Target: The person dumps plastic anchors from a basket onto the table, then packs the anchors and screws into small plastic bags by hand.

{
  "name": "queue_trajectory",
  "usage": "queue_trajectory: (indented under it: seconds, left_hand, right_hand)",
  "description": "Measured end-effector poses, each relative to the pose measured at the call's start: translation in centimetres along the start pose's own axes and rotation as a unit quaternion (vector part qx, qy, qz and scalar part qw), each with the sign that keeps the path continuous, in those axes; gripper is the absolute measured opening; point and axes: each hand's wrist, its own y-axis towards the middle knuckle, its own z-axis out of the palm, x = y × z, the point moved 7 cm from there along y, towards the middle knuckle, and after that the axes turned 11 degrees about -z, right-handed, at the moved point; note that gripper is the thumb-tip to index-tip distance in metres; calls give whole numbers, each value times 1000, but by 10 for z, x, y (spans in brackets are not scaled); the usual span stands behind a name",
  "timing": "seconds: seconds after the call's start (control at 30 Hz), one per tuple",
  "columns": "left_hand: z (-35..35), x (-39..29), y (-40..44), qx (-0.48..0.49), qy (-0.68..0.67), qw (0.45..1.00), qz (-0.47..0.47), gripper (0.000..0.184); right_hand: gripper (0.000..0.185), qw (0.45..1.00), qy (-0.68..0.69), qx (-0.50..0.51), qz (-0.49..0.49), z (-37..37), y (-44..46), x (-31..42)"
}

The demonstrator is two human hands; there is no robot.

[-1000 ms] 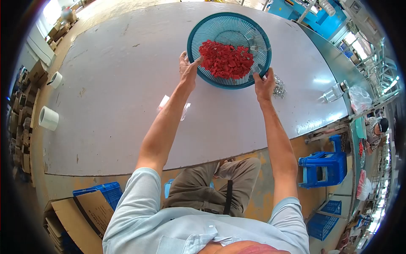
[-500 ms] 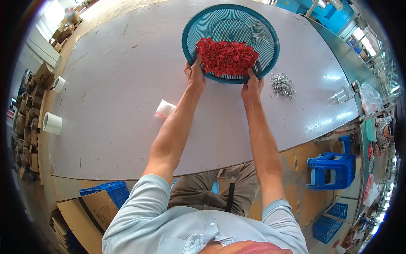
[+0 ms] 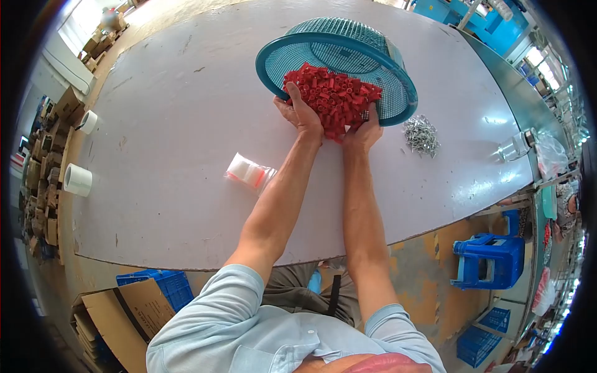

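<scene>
**Basket tipped toward me, both hands gripping its near side**

From my remote seat I have the teal mesh basket (image 3: 311, 38) tilted steeply above the grey table (image 3: 161, 143), its mouth facing me. My left hand (image 3: 303, 117) and right hand (image 3: 365, 132) grasp its near side, thumbs against the small red plastic parts (image 3: 333, 93); my underside fingers are hidden. The parts heap at the low edge and bulge between my palms.

I judge this a controlled tipping step — further tilt calls for slow wrists and palms close together, lest parts scatter right, toward the silvery metal pieces (image 3: 421, 135). Clear plastic bags (image 3: 249, 173) lie nearer, left of my forearms.
</scene>
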Motion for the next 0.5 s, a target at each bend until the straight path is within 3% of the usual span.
queue_trajectory:
  seconds: [0.17,0.23,0.33,0.4,0.5]
  left_hand:
    - [-7,3,6,-2,18,1000,18,54]
    - [-5,7,5,21,-47,998,-25,55]
    - [-10,6,10,16,-56,997,-52,52]
    - [-11,1,8,3,-37,998,-47,49]
    - [-9,-4,1,-8,-3,999,-49,42]
  right_hand:
    - [37,999,35,27,21,-3,14,-12]
    - [37,999,36,13,24,-9,25,-15]
    - [34,998,2,46,32,-19,43,-16]
    - [18,998,14,54,21,-13,51,-9]
    - [18,999,19,18,19,-19,53,-4]
